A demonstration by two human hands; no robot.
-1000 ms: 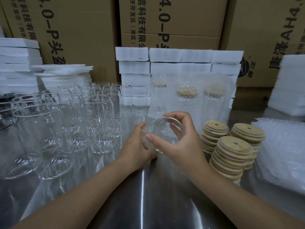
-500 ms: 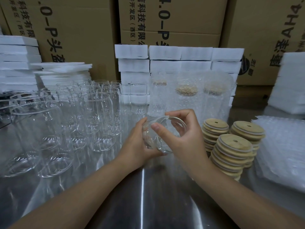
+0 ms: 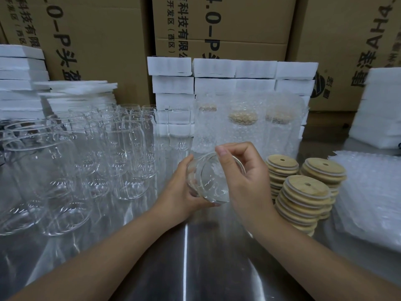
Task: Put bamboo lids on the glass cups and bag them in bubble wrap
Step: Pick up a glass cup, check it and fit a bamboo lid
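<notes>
Glass cup lies tilted between both hands above the steel table. Left hand cups its body; right hand pinches the rim. Smooth, rigid, breakable — best gripped around the wall. Bamboo lids stacked just right of the right hand.

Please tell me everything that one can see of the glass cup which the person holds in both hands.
The glass cup is clear, colourless glass, round-walled, with no bamboo lid on it. It looks empty. It is tilted well off upright, held above the metal table and touching only the hands. The left hand cups it from the left and below; the right hand has its fingers curled round its upper right end. Which end is the mouth is unclear.
</notes>
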